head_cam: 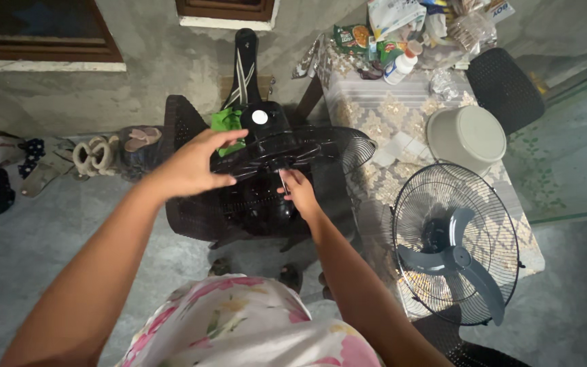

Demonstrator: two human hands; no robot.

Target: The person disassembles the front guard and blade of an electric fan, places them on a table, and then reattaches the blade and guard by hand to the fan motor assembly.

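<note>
Both hands are on the black fan body (266, 170) sitting on a dark wicker chair (185, 204). Left hand (191, 166) is spread wide over its rear grille (321, 146), right hand (300, 192) pinches the motor shaft. Front grille with blade (456, 245) overhangs the desk's (375, 109) near edge, not much room there.

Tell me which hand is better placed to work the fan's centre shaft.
Likely the right hand: its fingertips already sit at the shaft of the black fan. The left hand hovers, spread, over the rear guard's rim.

Left hand (188, 166) motion-blurred; rear fan guard (307, 153) partly hidden behind it; packets (402, 27) cut off at top edge.
</note>
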